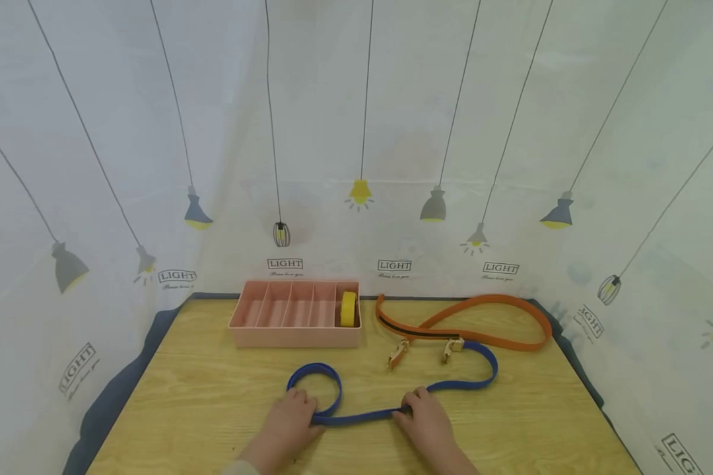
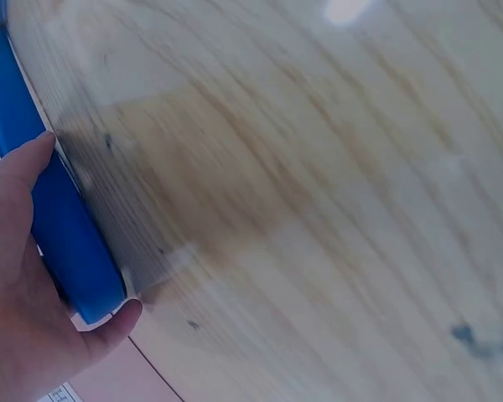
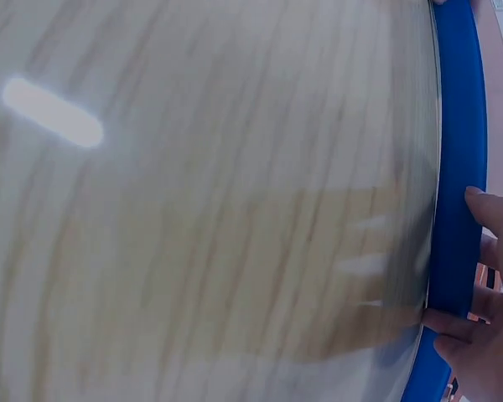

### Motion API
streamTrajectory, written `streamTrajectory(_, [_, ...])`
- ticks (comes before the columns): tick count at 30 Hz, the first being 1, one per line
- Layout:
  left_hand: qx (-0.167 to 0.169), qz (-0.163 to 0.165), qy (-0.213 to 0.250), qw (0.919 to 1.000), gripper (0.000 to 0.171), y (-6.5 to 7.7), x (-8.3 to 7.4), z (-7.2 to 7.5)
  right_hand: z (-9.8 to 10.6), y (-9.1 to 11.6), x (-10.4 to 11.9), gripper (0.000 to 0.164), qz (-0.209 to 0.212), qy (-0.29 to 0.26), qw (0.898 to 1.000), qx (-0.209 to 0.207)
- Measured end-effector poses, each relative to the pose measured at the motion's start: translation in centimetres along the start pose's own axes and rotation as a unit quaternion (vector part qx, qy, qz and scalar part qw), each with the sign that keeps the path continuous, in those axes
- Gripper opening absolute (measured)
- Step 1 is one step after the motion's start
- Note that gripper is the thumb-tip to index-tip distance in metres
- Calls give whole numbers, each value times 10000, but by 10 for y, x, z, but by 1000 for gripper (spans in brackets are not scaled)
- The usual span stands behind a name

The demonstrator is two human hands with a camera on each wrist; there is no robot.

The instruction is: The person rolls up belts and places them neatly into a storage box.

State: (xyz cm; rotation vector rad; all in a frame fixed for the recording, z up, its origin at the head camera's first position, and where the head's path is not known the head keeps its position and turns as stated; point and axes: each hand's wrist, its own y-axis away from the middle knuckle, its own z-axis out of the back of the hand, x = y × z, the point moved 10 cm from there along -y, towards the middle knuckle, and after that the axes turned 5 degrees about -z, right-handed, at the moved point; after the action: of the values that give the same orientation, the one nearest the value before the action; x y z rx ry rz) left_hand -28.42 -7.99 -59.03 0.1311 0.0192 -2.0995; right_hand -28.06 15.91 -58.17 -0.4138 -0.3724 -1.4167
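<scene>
A blue strap (image 1: 362, 417) runs on edge across the table between the two hands. Its left part is bent into a round loop, where the left hand (image 1: 290, 422) grips it between thumb and fingers. In the left wrist view, the blue strap (image 2: 63, 218) passes through that hand's grasp. Farther along, the right hand (image 1: 429, 422) pinches the strap; thumb and fingers lie on either side of the blue band (image 3: 459, 167) in the right wrist view. Beyond this hand the strap curves back to a gold-coloured clasp (image 1: 453, 348).
An orange strap (image 1: 499, 300) with a black stripe lies looped at the back right, near another gold-coloured clasp (image 1: 399, 349). At the back left stands a pink divided box (image 1: 294, 338), a yellow roll (image 1: 348, 309) in its right compartment. Printed cloth walls surround the wooden table (image 1: 529, 422).
</scene>
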Motion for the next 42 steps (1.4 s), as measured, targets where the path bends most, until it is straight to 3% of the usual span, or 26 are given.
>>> streamTrajectory(7, [-400,-8,-97,9992,48,15,17,8,10,0,-25,22,-271,74,9996,-77])
streamTrajectory(12, [-581,-339,-116,9977,38,22,22,9,17,1,-33,21,-321,58,9993,-162])
streamTrajectory(17, [-304,-688,-70,9971,21,22,12,3,20,2,-32,21,-437,206,9983,-335])
streamTrajectory(22, [108,-691,140,9975,17,13,-2,-6,21,1,-30,29,-666,232,9969,-344])
streamTrajectory(26, [332,-588,169,9976,19,4,-16,-12,14,-3,-18,39,-564,70,9982,-164])
streamTrajectory(30, [352,-492,186,9980,23,-4,-33,-11,1,-7,-1,43,-316,-169,9992,185])
streamTrajectory(33, [292,-402,135,9987,26,-10,-44,-10,-9,-6,18,41,123,-191,9990,381])
streamTrajectory(39, [161,-157,-135,9997,28,-20,-55,-9,-22,1,61,26,1229,41,9923,154])
streamTrajectory(42, [32,-57,-180,9998,26,-22,-57,-8,-26,3,78,16,1589,78,9873,-10])
